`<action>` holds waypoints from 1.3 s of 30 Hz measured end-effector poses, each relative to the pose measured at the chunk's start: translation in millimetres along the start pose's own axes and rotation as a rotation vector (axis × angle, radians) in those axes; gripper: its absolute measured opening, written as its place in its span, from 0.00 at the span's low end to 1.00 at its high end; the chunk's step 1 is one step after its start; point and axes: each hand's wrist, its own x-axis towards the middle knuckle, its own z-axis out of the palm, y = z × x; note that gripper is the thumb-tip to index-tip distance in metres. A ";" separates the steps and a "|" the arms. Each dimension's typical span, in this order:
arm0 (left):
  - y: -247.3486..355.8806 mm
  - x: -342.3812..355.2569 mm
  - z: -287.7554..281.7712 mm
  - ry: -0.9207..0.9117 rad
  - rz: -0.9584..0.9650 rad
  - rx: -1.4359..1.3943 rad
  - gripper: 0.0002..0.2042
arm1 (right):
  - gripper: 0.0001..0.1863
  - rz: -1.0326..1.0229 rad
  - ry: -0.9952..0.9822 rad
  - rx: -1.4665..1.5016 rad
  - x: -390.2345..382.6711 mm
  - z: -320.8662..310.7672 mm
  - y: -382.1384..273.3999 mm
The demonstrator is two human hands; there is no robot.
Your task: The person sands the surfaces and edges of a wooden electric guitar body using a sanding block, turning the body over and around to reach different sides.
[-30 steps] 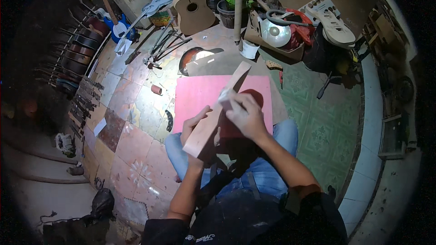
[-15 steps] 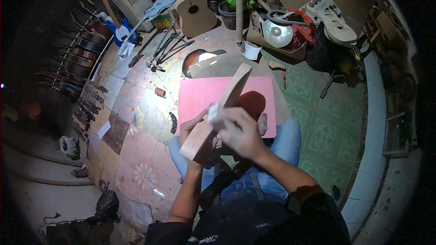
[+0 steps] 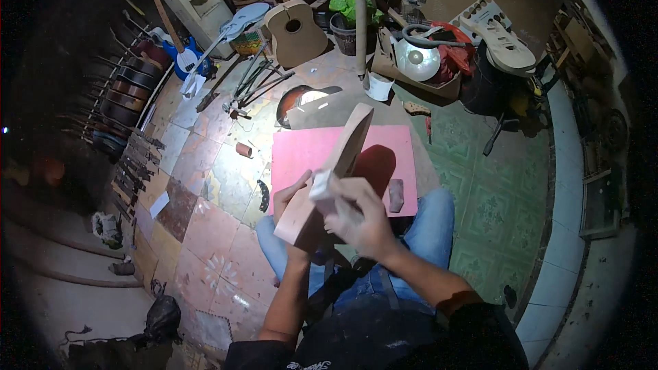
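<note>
A pale, unpainted wooden guitar body (image 3: 348, 142) is held on edge and tilted over my lap, its far end reaching above a pink board (image 3: 291, 145). My left hand (image 3: 290, 193) is closed around its left side, with part of the fingers hidden behind the wood. In my right hand (image 3: 362, 218) is a whitish sanding block (image 3: 321, 186), pressed to the narrow edge of the body around its middle. The right fingers wrap the block and look slightly blurred. A small greyish block (image 3: 396, 196) lies on the board's right side.
A brown cylinder (image 3: 244, 149) and a black curved piece (image 3: 264, 195) lie on the tiles to the left. Beyond the board are a sunburst guitar part (image 3: 291, 101) and a white cup (image 3: 378, 86). Several guitars (image 3: 123, 89) stand racked at far left.
The sanding block and my right hand have slid slightly nearer along the wood's edge. The small greyish block shows more fully. The whole view has shifted a little.
</note>
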 end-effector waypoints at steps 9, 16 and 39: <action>2.4 4.9 2.6 -0.005 -0.030 -0.026 0.27 | 0.28 0.025 0.048 0.020 -4.7 4.9 6.9; -10.2 3.4 2.3 -0.005 0.040 0.006 0.30 | 0.26 0.205 0.156 -0.032 0.1 14.8 32.5; -14.6 -5.0 0.2 -0.017 0.173 0.053 0.21 | 0.26 0.382 -0.069 -0.164 21.2 -32.3 38.7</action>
